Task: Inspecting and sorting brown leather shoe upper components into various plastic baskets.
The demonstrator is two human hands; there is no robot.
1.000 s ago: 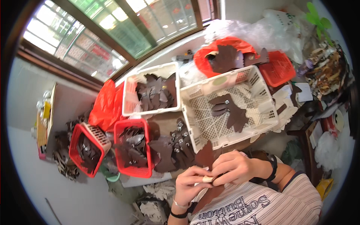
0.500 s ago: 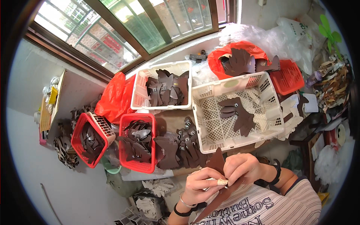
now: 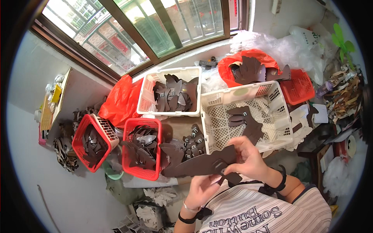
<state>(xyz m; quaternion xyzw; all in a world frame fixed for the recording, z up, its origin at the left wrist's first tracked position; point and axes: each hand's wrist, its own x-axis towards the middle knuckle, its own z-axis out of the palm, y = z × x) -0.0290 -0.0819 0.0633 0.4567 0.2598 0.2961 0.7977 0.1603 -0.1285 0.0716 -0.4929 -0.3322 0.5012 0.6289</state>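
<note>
A dark brown shoe-upper piece (image 3: pixel 198 164) stretches leftward from between my hands, its flat face up. A small buckle and a short strap end show near its right part. My right hand (image 3: pixel 248 160) pinches the right end, thumb below the buckle and fingers behind. Under the lower edge, my left hand (image 3: pixel 201 190) is closed at the strap; its fingertips are partly hidden. Behind the held piece lie several buckled brown straps (image 3: pixel 193 141) on the table. One similar piece with a buckle (image 3: pixel 250 125) lies in the large white basket (image 3: pixel 210 149).
Another white basket (image 3: pixel 142 105) and two red baskets (image 3: pixel 158 155) (image 3: pixel 77 149) hold more brown pieces. An orange-red bag (image 3: pixel 223 72) with brown pieces stands at the back, beside a small red basket (image 3: pixel 301 91). Leather scraps (image 3: pixel 344 91) are piled at the right.
The brown piece has turned from a narrow, steep angle to lie broad and flat toward the left. My right hand has moved up slightly, and my hands have come apart a little.
</note>
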